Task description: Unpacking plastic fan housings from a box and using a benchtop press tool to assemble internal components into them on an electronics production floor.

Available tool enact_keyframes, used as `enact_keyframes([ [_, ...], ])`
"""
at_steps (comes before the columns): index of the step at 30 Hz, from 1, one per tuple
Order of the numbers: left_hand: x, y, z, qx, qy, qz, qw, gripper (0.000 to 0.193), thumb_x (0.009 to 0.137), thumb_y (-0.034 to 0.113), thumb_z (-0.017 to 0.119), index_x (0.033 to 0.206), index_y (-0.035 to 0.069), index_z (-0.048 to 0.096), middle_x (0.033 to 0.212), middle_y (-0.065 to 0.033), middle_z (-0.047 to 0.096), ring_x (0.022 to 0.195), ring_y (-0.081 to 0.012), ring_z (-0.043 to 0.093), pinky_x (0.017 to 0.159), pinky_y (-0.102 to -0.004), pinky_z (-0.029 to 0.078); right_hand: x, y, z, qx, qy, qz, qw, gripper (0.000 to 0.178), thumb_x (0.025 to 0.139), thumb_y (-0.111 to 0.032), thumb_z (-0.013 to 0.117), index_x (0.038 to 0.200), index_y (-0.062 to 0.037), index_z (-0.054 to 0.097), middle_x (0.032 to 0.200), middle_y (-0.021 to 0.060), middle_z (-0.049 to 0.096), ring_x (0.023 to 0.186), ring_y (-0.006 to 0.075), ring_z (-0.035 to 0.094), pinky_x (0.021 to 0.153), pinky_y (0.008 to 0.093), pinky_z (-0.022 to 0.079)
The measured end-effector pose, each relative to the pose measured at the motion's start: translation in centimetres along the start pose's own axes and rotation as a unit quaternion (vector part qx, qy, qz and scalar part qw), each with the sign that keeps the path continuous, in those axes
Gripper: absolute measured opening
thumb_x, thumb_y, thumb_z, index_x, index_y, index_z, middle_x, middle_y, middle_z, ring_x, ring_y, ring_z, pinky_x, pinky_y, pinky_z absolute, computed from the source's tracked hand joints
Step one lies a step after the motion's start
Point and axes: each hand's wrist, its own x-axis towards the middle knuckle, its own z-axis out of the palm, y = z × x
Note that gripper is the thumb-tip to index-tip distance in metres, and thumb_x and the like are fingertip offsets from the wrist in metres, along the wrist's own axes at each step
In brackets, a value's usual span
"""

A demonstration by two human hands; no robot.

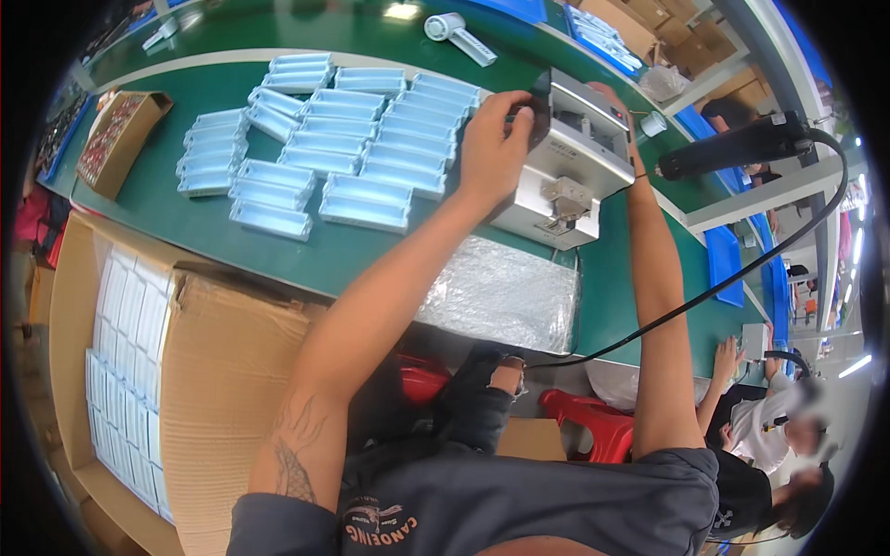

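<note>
A boxy silver machine point(547, 199), which looks like a screw feeder, stands tilted on the green bench with a recessed top and a small metal bracket on its front. My left hand point(496, 148) is closed at its left upper edge, thumb and bent fingers against a dark panel. Reaching round the machine's right side is my right hand point(609, 97); its fingers are mostly hidden behind the casing. A bubble-wrapped slab point(505, 292) lies at the bench's near edge, just below the machine. Rows of light-blue plastic shells point(348, 139) cover the bench left of my left hand.
A black electric screwdriver point(732, 153) with a looping cable hangs at the right. An open carton point(232, 398) of pale parts stands lower left, a small box of screws point(120, 139) beyond it. A white handheld fan point(459, 37) lies at the back. Co-workers point(769, 431) sit at the right.
</note>
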Motion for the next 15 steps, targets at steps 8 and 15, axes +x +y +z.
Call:
enact_keyframes([
  [8, 1.1, 6.2, -1.4, 0.077, 0.025, 0.191, 0.978, 0.024, 0.095, 0.012, 0.066, 0.117, 0.004, 0.070, 0.110, -0.0114, 0.068, 0.097, -0.0239, 0.068, 0.085, -0.0355, 0.055, -19.6, -14.2, -7.6, 0.470, 0.293, 0.056, 0.831, 0.069, 0.089, -0.024, 0.076, 0.143, 0.0052, 0.045, 0.139, 0.0245, 0.056, 0.120, 0.0365, 0.062, 0.110, 0.0504, 0.051],
  [15, -7.6, 12.1, -12.8, 0.302, 0.048, 0.109, 0.946, 0.017, 0.090, 0.011, 0.072, 0.107, 0.008, 0.075, 0.076, -0.0008, 0.057, 0.069, -0.0098, 0.050, 0.061, -0.0267, 0.039, -31.5, -28.2, -1.9, 0.628, -0.039, -0.139, 0.765, 0.080, 0.073, -0.038, 0.093, 0.129, -0.0016, 0.049, 0.115, 0.0131, 0.050, 0.087, 0.0218, 0.062, 0.054, 0.0346, 0.058],
])
